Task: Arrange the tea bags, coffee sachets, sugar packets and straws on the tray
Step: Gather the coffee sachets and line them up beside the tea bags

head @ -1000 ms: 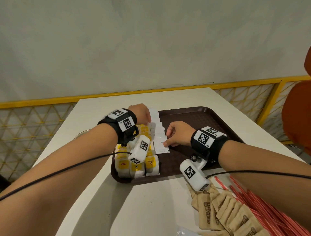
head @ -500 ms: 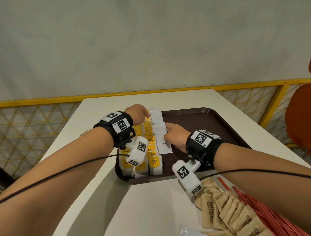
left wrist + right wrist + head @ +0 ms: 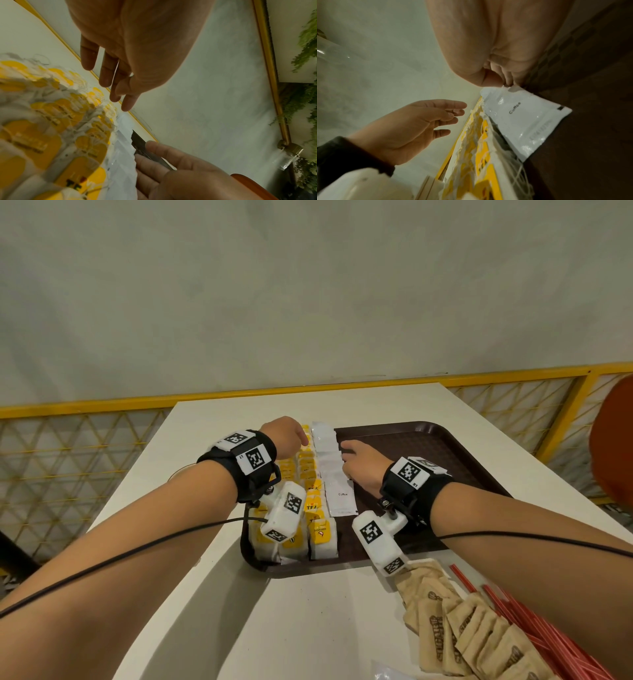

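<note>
Tray [image 3: 428,436]: a dark brown tray lay on the white table [image 3: 308,611], its right part bare.
Tea bags [image 3: 308,491]: yellow-and-white bags stood in overlapping rows along the tray's left side.
Coffee sachets [image 3: 334,474]: a row of white sachets ran from near to far just right of the tea bags; the nearest read "Coffee".
Left hand [image 3: 137,47]: it hovered over the far end of the tea bags, fingers straight and slightly spread, holding nothing.
Right hand [image 3: 363,467]: it rested at the right edge of the sachet row, fingers touching the sachets; whether they pinched one, I cannot tell.
Sugar packets [image 3: 462,628]: brown packets lay fanned on the table, near right, off the tray.
Straws [image 3: 534,621]: red straws lay beside the sugar packets, farther right.
</note>
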{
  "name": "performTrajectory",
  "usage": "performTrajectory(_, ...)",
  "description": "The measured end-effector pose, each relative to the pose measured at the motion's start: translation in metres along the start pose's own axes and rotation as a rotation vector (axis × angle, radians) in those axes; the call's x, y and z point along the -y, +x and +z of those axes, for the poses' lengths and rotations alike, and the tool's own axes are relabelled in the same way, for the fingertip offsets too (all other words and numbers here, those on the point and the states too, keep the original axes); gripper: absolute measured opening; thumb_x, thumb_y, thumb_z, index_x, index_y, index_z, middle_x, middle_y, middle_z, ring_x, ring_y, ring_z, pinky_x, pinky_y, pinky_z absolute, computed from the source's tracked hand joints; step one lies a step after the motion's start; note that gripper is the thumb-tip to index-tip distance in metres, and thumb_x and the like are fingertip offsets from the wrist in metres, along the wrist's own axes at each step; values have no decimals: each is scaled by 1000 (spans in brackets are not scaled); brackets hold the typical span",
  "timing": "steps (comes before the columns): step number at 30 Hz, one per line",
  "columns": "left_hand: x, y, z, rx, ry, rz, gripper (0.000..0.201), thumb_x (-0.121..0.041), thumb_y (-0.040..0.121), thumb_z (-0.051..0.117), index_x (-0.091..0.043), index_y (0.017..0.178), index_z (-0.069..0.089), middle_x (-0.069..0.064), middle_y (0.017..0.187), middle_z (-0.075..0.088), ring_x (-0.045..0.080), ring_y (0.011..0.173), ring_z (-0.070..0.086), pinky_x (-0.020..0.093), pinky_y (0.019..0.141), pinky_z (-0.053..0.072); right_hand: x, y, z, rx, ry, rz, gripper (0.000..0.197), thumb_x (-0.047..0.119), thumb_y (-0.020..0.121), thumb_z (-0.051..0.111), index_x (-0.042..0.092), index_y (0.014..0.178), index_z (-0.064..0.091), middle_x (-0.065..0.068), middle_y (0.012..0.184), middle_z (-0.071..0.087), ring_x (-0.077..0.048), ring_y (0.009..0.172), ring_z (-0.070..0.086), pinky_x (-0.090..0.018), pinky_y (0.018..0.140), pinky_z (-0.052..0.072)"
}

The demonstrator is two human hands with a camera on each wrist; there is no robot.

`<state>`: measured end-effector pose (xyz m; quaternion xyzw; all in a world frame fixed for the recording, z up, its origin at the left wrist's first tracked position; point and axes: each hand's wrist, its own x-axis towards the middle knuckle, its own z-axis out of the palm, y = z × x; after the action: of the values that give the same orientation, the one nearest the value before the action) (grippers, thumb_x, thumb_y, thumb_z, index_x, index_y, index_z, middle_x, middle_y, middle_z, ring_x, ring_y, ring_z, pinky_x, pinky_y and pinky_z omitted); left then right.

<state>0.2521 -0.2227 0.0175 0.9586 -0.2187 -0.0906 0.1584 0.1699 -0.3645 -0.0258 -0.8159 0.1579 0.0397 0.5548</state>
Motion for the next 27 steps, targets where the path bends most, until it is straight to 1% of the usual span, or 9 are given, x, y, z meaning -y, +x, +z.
performTrajectory(5,-1,2,2,9,16,14,39,2,95,39,-14,120,65,7,134,55,25,121,52,31,101,42,-2,1,-9,-8,-22,-19,63,-8,92,43,10,150,27,-15,152,34,-26,135,41,-37,108,40)
performTrajectory(7,0,3,2,6,20,19,39,2,96,40,-14,120,65,6,134,55,25,121,52,31,100,43,-6,-3,-15,-17,-28,-10,62,-8,90,46,9,148,31,-15,149,37,-26,130,46,-35,105,43)
performTrajectory(8,1,3,2,5,19,18,38,2,95,40,-14,120,65,6,133,56,25,120,53,32,100,43,-7,-7,-17,-16,-28,-4,59,-8,89,48,8,145,35,-15,144,42,-26,124,50,-35,103,45)
performTrajectory(11,3,3,2,7,8,14,37,2,95,40,-13,117,66,7,132,56,26,119,53,32,99,44,-11,-22,-20,3,-94,-12,42,-2,86,64,4,126,53,-10,114,53,-22,103,56,-33,89,52)
performTrajectory(13,3,3,3,8,6,11,37,3,95,41,-13,117,66,7,132,56,25,120,53,32,100,43,-13,-29,-22,43,-347,-47,46,12,78,78,9,119,57,-3,105,53,-20,101,58,-33,90,53)
performTrajectory(16,-1,1,6,5,8,11,38,3,95,40,-13,118,66,7,133,56,25,121,52,31,100,43,-14,-32,-18,89,-629,-105,59,23,70,84,15,121,55,1,111,54,-18,107,56,-28,90,46)
performTrajectory(19,-3,0,6,7,17,20,38,2,95,40,-13,119,66,6,134,55,25,122,51,31,100,42,-13,-28,-14,60,-659,-146,59,19,69,85,14,120,57,-2,116,56,-19,107,56,-25,84,44)
performTrajectory(23,-2,-1,3,1,23,15,39,1,95,40,-14,120,66,6,134,55,25,122,51,32,100,43,-10,-24,-14,36,-677,-163,56,16,70,84,15,119,57,3,107,53,-18,105,56,-23,80,41)
performTrajectory(27,1,-2,1,-5,27,11,39,1,95,39,-14,119,66,6,133,56,25,121,53,31,99,43,-11,-19,-14,25,-649,-177,56,13,70,83,15,119,58,2,108,53,-13,97,53,-22,78,39)
